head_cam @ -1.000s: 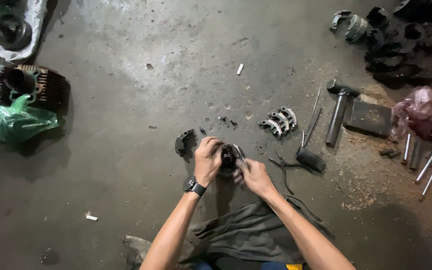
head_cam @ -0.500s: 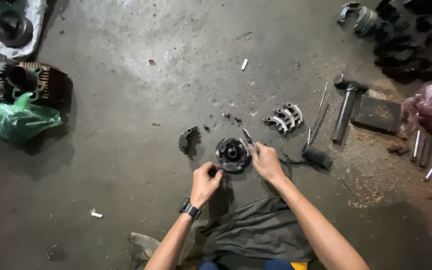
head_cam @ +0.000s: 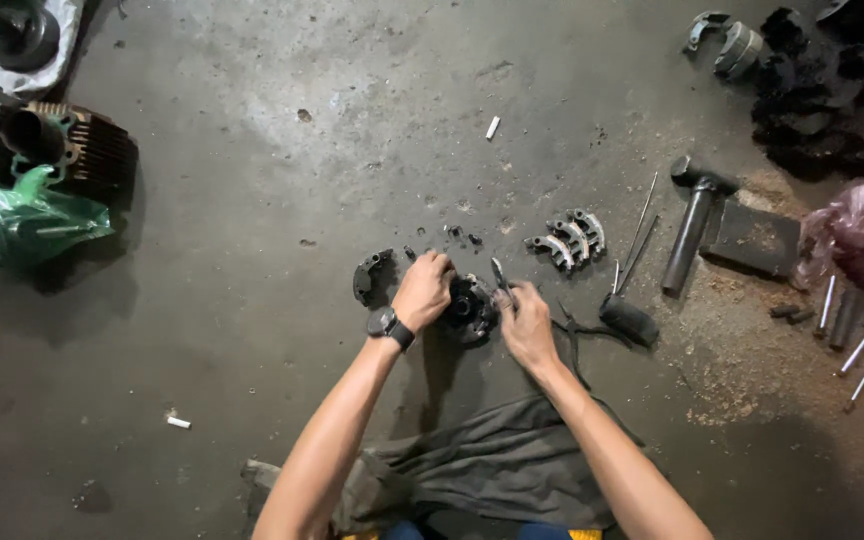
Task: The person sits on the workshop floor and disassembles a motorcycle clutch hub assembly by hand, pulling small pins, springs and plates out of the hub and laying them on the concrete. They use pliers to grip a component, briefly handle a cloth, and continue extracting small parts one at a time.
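I am kneeling over the concrete floor (head_cam: 252,300), near its middle, taking apart a round metal hub (head_cam: 470,308) that is lying just beside a row of curved shoes (head_cam: 564,238) and well apart from the hammer (head_cam: 690,225). My left hand (head_cam: 422,290) is clamped over the hub's left side while my right hand (head_cam: 524,325) is pinching a thin tool (head_cam: 499,273) at its rim. Half a second ago the left hand was off the hub; next I judge I need a steady pry.
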